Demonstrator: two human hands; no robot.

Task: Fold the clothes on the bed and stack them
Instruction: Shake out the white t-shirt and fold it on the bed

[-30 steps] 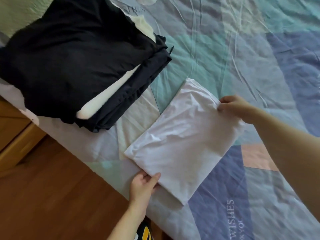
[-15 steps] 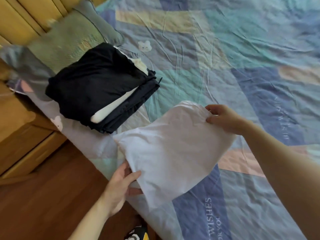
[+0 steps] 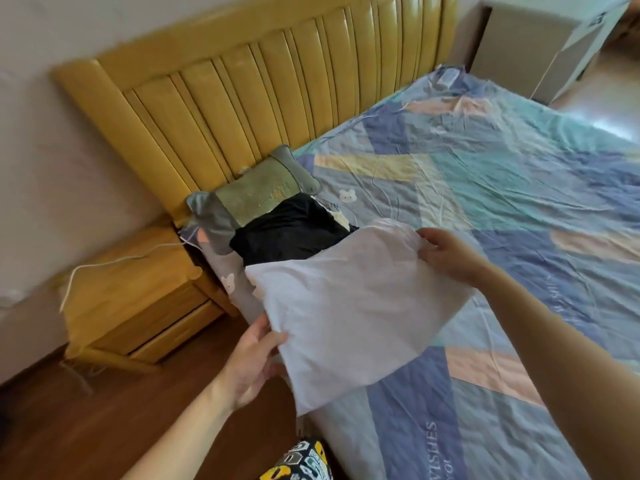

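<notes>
A folded white garment [image 3: 353,303] hangs in the air above the bed's near edge, held flat between both hands. My left hand [image 3: 252,362] grips its near left edge, fingers under the cloth and thumb on top. My right hand [image 3: 446,254] pinches its far right corner. Behind it lies a stack of folded clothes [image 3: 291,230], black on top with a pale layer showing at its right side. The white garment covers the stack's near part.
A patchwork sheet covers the bed [image 3: 502,209]. A grey-green pillow [image 3: 252,199] leans at the yellow headboard [image 3: 263,95]. A wooden nightstand [image 3: 138,299] with a white cable stands left, on wooden floor. A pale cabinet [image 3: 526,43] stands far right.
Both hands have lifted the white garment off the bed and carried it left toward the dark stack. The view has tilted up, bringing the headboard and nightstand into sight.
</notes>
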